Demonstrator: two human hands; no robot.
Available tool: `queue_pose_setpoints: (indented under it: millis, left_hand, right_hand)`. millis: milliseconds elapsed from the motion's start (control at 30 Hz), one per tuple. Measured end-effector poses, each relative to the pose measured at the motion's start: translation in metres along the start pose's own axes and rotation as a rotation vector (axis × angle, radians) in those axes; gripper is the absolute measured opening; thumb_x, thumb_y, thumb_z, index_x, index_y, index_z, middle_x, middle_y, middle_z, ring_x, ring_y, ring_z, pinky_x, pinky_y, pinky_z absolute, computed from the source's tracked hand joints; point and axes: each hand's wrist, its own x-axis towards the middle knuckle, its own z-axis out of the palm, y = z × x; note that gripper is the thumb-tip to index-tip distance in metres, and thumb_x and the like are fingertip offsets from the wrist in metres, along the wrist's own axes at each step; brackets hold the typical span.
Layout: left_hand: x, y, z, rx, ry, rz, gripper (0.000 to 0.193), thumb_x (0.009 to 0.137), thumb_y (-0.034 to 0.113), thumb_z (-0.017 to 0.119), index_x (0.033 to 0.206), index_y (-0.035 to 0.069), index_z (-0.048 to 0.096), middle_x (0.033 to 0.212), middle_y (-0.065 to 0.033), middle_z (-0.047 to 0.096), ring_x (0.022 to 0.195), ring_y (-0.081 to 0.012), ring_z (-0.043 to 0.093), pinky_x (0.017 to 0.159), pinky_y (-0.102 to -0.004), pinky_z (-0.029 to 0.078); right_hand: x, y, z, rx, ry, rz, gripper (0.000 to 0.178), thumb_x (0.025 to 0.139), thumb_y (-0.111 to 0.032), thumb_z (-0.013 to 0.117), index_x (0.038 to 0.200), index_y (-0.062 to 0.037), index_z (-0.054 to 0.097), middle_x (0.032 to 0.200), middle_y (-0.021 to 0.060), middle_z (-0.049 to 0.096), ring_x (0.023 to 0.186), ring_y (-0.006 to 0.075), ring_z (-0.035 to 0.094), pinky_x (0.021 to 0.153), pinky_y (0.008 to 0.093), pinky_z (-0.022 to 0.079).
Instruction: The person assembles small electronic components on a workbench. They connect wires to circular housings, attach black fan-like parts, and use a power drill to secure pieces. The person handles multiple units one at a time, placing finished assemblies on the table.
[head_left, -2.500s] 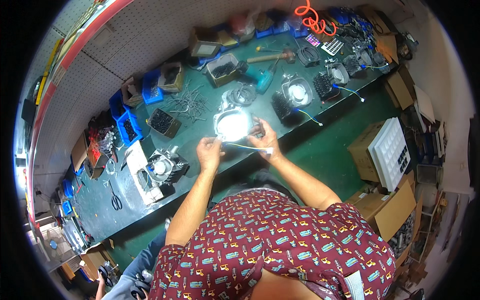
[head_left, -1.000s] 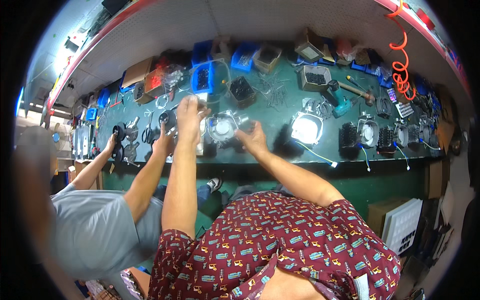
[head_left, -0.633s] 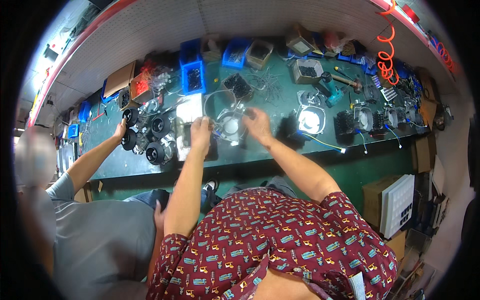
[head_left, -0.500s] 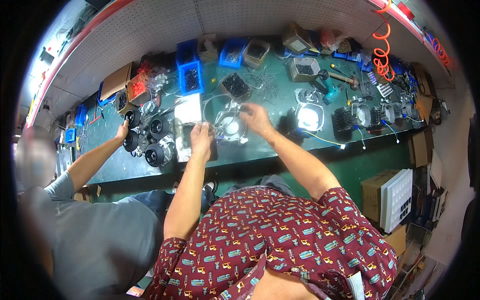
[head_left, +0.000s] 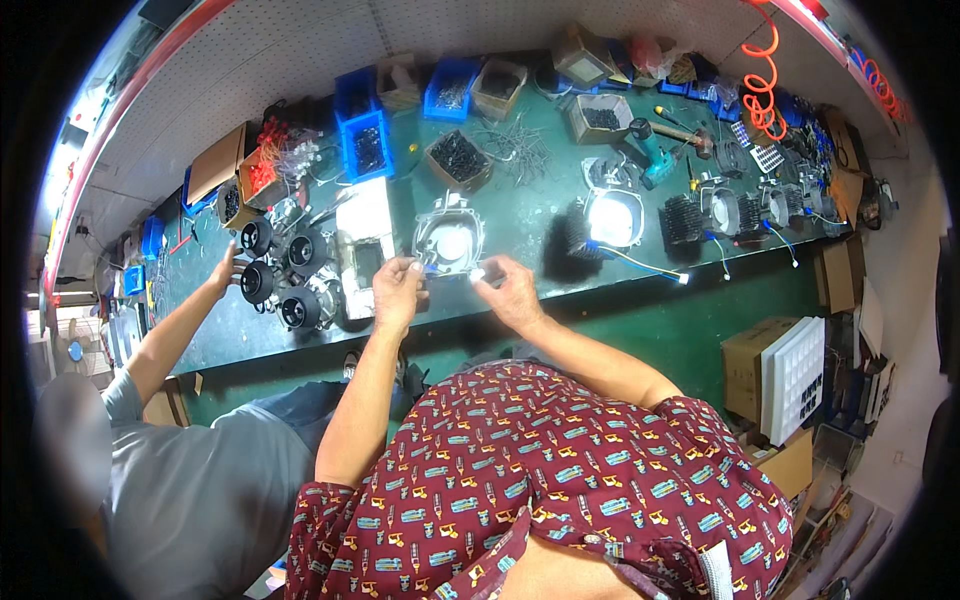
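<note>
A round silver motor housing [head_left: 448, 240] lies on the green workbench in front of me, its pale disc facing up. At its near left edge my left hand [head_left: 398, 292] is closed, thumb against fingers, on what looks like a short cable with a bit of blue at the housing. My right hand [head_left: 508, 290] pinches a small white connector [head_left: 477, 274] by the near right edge. The cable between the two hands is too fine to follow. Right of them sits a similar motor housing [head_left: 612, 218] with dark fins and a yellow-and-blue cable [head_left: 640, 262] trailing towards me.
More finned motors [head_left: 720, 207] stand farther right. Blue bins [head_left: 366, 147] and a box of black parts [head_left: 458, 158] line the back, near a teal power drill [head_left: 660, 165]. At left, a co-worker's hand [head_left: 228, 270] is beside black-capped motors [head_left: 258, 282]. An orange coiled hose [head_left: 765, 95] hangs at right.
My right hand has come down from the housing's upper right to its near edge and now pinches the white connector. My left hand has shifted slightly nearer. The co-worker's hand has drawn back leftward.
</note>
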Motion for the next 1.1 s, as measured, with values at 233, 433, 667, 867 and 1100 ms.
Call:
queue_pose_setpoints:
  millis: [233,433,667,867,1100]
  left_hand:
    - [0.004,0.003,-0.003,0.085,-0.035,0.019,0.015,0.098,0.011,0.063,0.107,-0.002,0.063,0.085,-0.0029,0.065,0.072,-0.0083,0.06,0.058,-0.023,0.054]
    - [0.005,0.004,-0.002,0.118,-0.017,0.033,0.015,0.096,0.009,0.067,0.106,-0.001,0.063,0.087,-0.0042,0.067,0.074,-0.0087,0.062,0.057,-0.0226,0.053]
    - [0.008,0.006,-0.001,0.236,0.017,0.028,0.015,0.093,0.01,0.07,0.103,0.0,0.064,0.081,-0.0035,0.067,0.069,-0.0092,0.062,0.056,-0.0231,0.053]
    - [0.004,0.011,-0.003,0.51,0.12,0.334,0.019,0.092,0.008,0.072,0.106,0.0,0.063,0.07,0.0005,0.061,0.06,-0.0063,0.052,0.054,-0.0222,0.046]
    - [-0.022,0.041,0.017,0.517,-0.519,0.13,0.042,0.098,0.039,0.064,0.086,0.0,0.07,0.066,-0.0027,0.06,0.065,-0.0101,0.057,0.061,-0.0306,0.05]
  right_hand:
    - [0.004,-0.006,0.004,-0.018,0.019,-0.008,0.022,0.08,-0.011,0.077,0.094,0.0018,0.066,0.082,0.0131,0.071,0.075,0.021,0.07,0.072,0.0332,0.056]
    - [0.005,-0.006,0.005,-0.03,0.037,-0.008,0.022,0.08,-0.015,0.076,0.094,0.0004,0.068,0.083,0.0149,0.072,0.071,0.0226,0.069,0.067,0.0351,0.055]
    - [0.004,-0.002,0.006,-0.062,0.03,-0.023,0.019,0.08,-0.013,0.074,0.088,0.0023,0.065,0.085,0.0183,0.071,0.078,0.0341,0.07,0.07,0.0406,0.055]
    - [0.007,-0.001,0.011,-0.113,0.025,-0.063,0.019,0.078,-0.011,0.074,0.087,0.0028,0.064,0.085,0.0194,0.07,0.078,0.0362,0.069,0.069,0.041,0.055]
    - [0.005,0.016,0.013,-0.104,0.112,-0.144,0.02,0.079,-0.007,0.081,0.082,0.0018,0.063,0.072,0.0159,0.065,0.061,0.0234,0.064,0.057,0.0358,0.051]
